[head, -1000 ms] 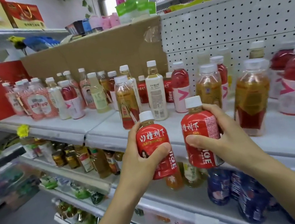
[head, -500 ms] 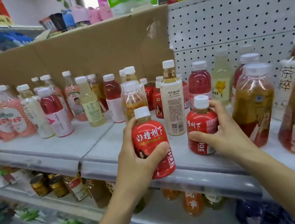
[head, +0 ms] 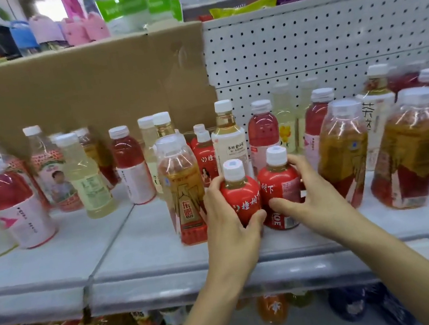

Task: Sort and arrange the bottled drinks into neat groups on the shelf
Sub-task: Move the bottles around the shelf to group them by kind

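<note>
Two small red-labelled, white-capped bottles are seen upright and touching side by side near the front of the shelf (head: 138,255). The left red bottle (head: 242,199) is grasped by the left hand (head: 230,223), fingers curled behind it and thumb across the front; its base is hidden by the hand. The right red bottle (head: 279,180) is grasped by the right hand (head: 314,197), thumb laid on the label; its base appears seated on the shelf. A tall amber bottle (head: 184,194) is noted just left of the left hand. Two like red bottles (head: 205,155) are located directly behind, beside a cream-labelled bottle (head: 228,143). Cardboard (head: 74,94) and pegboard (head: 328,36) are recorded at the back.
</note>
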